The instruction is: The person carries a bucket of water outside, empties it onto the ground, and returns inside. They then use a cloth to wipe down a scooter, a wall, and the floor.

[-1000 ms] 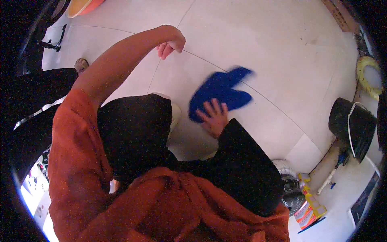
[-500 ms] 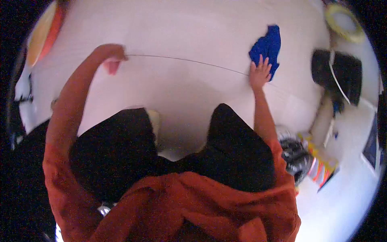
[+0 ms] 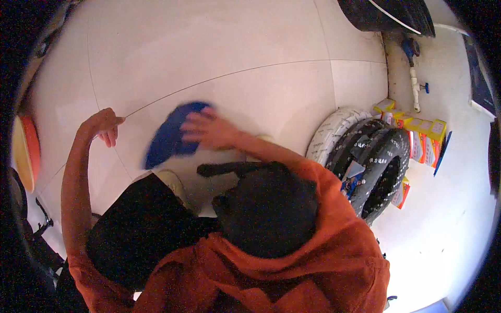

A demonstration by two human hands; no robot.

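Observation:
A blue cloth lies bunched on the pale tiled floor. My right hand rests on its right side with the fingers spread, smeared by motion. Further left, my left hand hangs from a bent wrist above the floor. Its fingers droop loosely, and nothing shows in them. A thin dark tile joint runs close by the left fingertips.
Wrapped tyres, black and white, stand at the right by the wall. Yellow, red and white boxes are stacked behind them. A black bin and a pipe with a blue valve are at upper right. An orange-rimmed round object stands left.
My right hand has swept the blue cloth from the right across to the left, near my left hand. The view has turned, bringing the tyres and boxes more into sight.

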